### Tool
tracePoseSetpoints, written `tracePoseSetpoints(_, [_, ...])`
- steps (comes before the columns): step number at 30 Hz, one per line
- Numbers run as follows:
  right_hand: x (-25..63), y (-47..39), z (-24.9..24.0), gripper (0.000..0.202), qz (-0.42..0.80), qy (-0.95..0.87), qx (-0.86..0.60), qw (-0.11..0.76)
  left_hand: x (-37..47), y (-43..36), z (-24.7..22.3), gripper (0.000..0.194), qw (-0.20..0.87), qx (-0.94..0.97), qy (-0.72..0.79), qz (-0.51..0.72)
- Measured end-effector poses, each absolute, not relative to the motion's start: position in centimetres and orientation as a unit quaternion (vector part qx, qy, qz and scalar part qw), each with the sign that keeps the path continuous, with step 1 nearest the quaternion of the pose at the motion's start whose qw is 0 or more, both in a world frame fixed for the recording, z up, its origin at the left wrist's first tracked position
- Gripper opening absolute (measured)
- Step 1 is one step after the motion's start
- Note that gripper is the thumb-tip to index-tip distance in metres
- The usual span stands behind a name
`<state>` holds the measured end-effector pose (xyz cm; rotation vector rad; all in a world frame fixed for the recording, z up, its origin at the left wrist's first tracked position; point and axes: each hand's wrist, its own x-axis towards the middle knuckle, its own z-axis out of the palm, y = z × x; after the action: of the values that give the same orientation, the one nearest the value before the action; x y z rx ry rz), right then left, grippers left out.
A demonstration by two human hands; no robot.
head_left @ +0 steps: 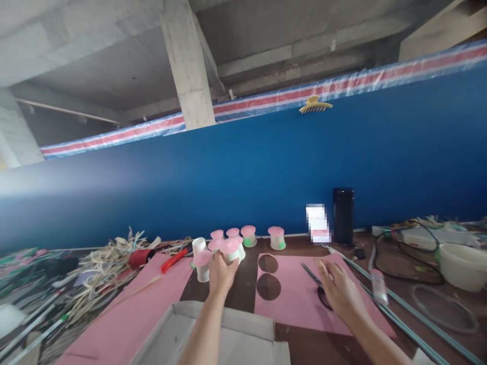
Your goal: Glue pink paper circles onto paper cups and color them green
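Observation:
Near the middle of the table, my left hand (223, 274) is closed on a small white cup (233, 252) with a pink paper top. Several similar pink-topped cups stand behind it, one apart at the right (277, 238). A plain white cup (199, 247) stands just left of my hand. On the right, my right hand (337, 286) is over a pink sheet (289, 304), fingers apart, beside black scissors (314, 276). Two round holes in the sheet show the dark table.
An open cardboard box (243, 334) is at the front. Red-handled cutter (174, 260) and paper strips (114, 268) lie left. A black cylinder (343, 216) stands at the back; tubes, a glue bottle (378, 287) and a white bowl (462, 266) are right.

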<state>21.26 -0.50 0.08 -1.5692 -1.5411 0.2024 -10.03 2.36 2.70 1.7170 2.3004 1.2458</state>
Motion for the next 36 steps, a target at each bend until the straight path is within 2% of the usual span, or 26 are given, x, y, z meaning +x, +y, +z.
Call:
tracePoseSetpoints(10, [21.5, -0.9, 0.5, 0.047, 0.121, -0.609, -0.645, 0.445, -11.2, 2.2, -0.1, 0.048, -0.060, 0.517, 0.752, 0.404])
tracePoseSetpoints(19, [21.9, -0.2, 0.0, 0.048, 0.123, -0.615, -0.647, 0.434, -11.2, 2.3, -0.3, 0.042, -0.036, 0.509, 0.785, 0.351])
tracePoseSetpoints(36, [21.7, -0.5, 0.3, 0.047, 0.121, -0.609, -0.648, 0.441, -11.1, 2.3, -0.5, 0.040, -0.024, 0.506, 0.799, 0.325])
